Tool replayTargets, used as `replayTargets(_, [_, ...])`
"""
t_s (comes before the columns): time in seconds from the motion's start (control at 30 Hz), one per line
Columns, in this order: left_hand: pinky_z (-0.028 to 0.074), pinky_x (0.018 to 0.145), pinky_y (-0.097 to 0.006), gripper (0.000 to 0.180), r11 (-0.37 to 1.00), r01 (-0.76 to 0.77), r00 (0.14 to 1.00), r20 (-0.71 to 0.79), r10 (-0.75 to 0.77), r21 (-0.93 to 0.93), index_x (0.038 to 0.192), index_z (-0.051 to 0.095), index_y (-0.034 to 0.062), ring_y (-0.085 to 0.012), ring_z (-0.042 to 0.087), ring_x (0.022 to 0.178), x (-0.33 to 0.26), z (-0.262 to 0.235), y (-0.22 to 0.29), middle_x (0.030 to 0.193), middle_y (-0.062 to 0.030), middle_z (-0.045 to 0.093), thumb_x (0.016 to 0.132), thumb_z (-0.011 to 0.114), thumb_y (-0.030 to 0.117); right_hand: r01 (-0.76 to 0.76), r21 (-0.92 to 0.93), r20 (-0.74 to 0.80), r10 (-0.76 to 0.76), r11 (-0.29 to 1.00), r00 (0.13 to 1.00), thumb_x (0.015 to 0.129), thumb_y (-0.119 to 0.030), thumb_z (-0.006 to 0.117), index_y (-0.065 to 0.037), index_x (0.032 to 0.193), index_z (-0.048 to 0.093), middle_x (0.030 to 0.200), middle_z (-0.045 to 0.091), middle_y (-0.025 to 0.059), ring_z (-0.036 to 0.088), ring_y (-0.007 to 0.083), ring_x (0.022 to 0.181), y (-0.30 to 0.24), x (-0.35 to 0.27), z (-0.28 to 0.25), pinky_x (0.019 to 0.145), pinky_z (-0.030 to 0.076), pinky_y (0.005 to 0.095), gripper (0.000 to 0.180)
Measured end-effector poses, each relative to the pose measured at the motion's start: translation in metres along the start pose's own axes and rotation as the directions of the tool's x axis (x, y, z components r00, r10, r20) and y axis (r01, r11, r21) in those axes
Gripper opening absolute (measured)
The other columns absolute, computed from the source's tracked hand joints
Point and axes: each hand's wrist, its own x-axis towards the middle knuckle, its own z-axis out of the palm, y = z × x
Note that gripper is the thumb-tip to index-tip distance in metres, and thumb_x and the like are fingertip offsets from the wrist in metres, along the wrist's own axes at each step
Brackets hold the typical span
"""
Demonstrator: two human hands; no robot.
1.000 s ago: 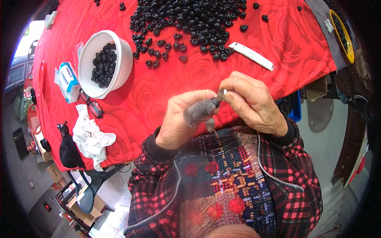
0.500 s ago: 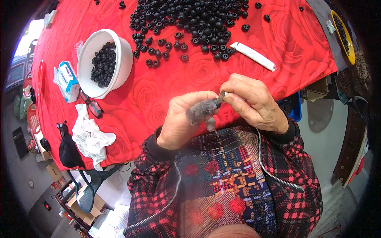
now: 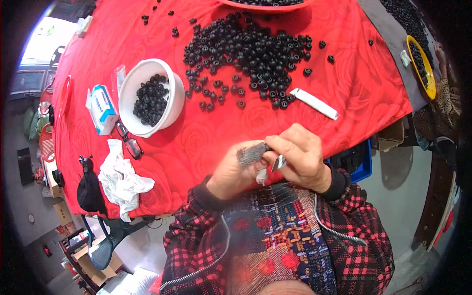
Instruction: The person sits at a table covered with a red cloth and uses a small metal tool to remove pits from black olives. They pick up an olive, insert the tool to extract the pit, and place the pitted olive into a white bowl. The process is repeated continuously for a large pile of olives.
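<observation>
My left hand [image 3: 227,169] is closed, with a grey woolly cover [image 3: 251,154] over what looks like a fingertip and a paler cover [image 3: 262,175] below it. At the end of the grey cover a small black round piece [image 3: 268,147] is pinched, partly hidden by fingers. My right hand [image 3: 301,156] is closed too, its fingertips touching the black piece. From its grip a short shiny metal blade [image 3: 279,162] points down toward my lap. Beyond my hands lies a heap of black ring-like pieces [image 3: 255,56] with round openings.
A white bowl [image 3: 178,101] with black pieces stands left on the red tablecloth [image 3: 201,137]. Near it lie a blue-white box [image 3: 102,110], glasses [image 3: 132,145] and a white cloth [image 3: 123,179]. A white tube-like packet [image 3: 314,103] lies right. A red basin [image 3: 268,7] is at the far edge.
The view has shifted, bringing the red basin in at the top. My right hand's blade has turned from the black piece to point downward, and its fingers now close in on the piece.
</observation>
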Motion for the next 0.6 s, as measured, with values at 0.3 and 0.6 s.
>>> replayTargets(0.3, [0.053, 0.074, -0.026, 0.023, 0.934, -0.220, 0.952, -0.146, 0.268, 0.281, 0.106, 0.060, -0.0016, -0.0166, 0.063, 0.086, -0.024, 0.002, 0.003, 0.096, -0.0084, 0.064, 0.089, 0.058, 0.014, 0.056, 0.031, -0.002, -0.056, 0.998, 0.998, 0.067, -0.010, 0.071, -0.003, 0.087, 0.060, 0.067, 0.049, 0.0058, 0.052, 0.0244, 0.057, -0.001, -0.003, 0.002, 0.050, 0.042, 0.0368, 0.024])
replayTargets(0.6, [0.049, 0.070, -0.023, 0.027, -0.266, -0.041, 0.282, 0.266, 0.922, 0.963, 0.110, 0.062, -0.0051, -0.0115, 0.062, 0.080, -0.074, -0.015, 0.140, 0.097, -0.0090, 0.067, 0.082, 0.060, -0.005, -0.103, -0.606, 0.122, 0.221, 0.789, 0.968, 0.075, -0.010, 0.060, -0.004, 0.091, 0.054, 0.077, 0.057, 0.0101, 0.062, 0.0264, 0.070, 0.053, 0.005, 0.004, 0.056, 0.049, 0.0380, 0.018])
